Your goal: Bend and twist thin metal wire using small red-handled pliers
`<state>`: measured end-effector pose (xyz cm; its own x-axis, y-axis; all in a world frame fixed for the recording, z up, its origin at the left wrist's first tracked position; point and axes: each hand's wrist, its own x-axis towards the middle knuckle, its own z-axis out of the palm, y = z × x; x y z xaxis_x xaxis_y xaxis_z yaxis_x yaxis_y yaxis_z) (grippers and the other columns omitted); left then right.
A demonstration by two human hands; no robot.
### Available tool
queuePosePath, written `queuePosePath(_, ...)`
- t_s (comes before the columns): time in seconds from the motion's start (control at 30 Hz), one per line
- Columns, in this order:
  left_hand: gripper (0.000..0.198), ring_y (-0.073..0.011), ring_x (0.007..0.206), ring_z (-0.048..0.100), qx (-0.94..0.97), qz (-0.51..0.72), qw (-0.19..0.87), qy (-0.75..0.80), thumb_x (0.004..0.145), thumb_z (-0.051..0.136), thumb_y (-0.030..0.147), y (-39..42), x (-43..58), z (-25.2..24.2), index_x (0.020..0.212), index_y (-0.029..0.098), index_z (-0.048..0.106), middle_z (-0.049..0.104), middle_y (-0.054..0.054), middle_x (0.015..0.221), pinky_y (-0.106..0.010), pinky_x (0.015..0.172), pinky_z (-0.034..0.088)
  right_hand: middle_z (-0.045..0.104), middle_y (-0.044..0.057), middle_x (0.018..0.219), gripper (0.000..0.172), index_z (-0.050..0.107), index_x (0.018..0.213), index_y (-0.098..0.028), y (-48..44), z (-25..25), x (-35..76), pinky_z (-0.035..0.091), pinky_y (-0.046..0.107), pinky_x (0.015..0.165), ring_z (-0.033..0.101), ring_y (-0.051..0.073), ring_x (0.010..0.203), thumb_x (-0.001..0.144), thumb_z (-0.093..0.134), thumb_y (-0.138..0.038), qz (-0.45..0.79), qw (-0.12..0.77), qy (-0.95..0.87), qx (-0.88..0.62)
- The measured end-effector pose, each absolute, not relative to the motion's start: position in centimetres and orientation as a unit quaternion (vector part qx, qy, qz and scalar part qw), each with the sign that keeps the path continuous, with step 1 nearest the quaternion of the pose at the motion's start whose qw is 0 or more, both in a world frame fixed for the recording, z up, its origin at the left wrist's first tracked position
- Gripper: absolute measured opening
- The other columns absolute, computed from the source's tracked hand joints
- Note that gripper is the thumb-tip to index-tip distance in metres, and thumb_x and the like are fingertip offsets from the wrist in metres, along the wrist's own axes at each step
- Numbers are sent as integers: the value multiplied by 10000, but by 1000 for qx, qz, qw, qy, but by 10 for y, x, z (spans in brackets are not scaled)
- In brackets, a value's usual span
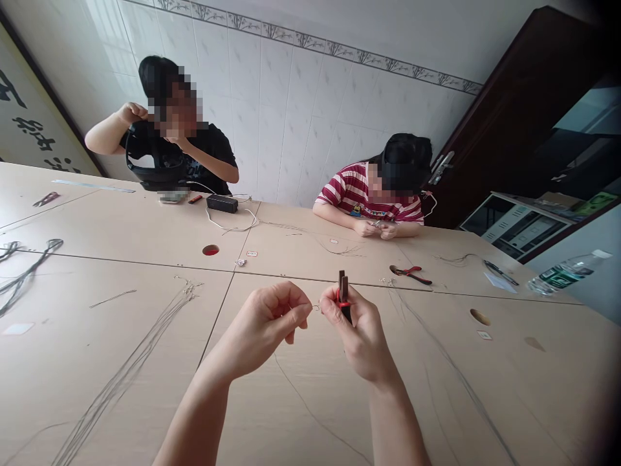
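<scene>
Over the middle of the table (252, 414), my left hand (272, 327) pinches the end of a thin wire (317, 446) between thumb and forefinger. The wire trails down from there across the tabletop to the lower right. Close by on the right, my right hand (356, 330) is wrapped round red-and-black pliers (343, 294), jaws pointing up. Its thumb and forefinger also pinch near a small bent piece of wire (316, 307) in the gap between the hands. Whether both hands hold that same wire I cannot tell.
Bundles of thin wire (145, 336) lie left and right. Another pair of pliers (410, 274) rests right of my hands. Across the table sit a person in black (213, 152) and a person in stripes (347, 188). A black box (222, 204) and a bottle (567, 275) stand farther off.
</scene>
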<state>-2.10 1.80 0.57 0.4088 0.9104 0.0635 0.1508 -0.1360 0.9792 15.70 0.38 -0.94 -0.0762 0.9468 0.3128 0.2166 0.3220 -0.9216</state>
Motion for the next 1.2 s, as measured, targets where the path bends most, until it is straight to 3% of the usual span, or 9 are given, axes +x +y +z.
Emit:
queuePosePath(0.4,189,-53,521,492,595,450,523,412,900,578,302,17,-9,7,767,168,583,588,39,664,-177,500,383,407,-41,663,258,517,773,-201,5,-15,143,331,236,575,360,110,613,939,553,-396,390,534,-596,-455)
queuePosePath(0.7,159,-71,528,495,563,509,457,464,855,544,226,13,11,6,705,175,548,555,45,615,-186,491,403,506,-29,693,231,540,799,-202,2,-17,133,377,224,610,444,111,642,938,556,-387,356,569,-564,-482)
queuePosePath(0.97,151,-93,540,476,620,460,387,505,851,517,241,13,11,5,709,191,536,539,43,609,-216,485,355,505,-25,681,214,537,804,-204,0,-18,136,394,226,592,451,120,625,934,547,-374,271,562,-582,-521)
queuePosePath(1.1,177,-86,524,454,636,422,423,488,867,509,250,13,8,8,700,191,525,500,53,573,-200,464,327,484,-29,670,218,536,809,-206,1,-17,141,384,230,586,433,122,617,936,536,-382,258,556,-586,-531)
queuePosePath(1.2,164,-81,541,482,635,412,463,462,873,521,250,13,5,8,723,188,540,538,48,609,-188,482,369,487,-24,689,228,538,808,-206,3,-18,143,391,235,609,433,123,636,936,536,-395,263,561,-580,-530)
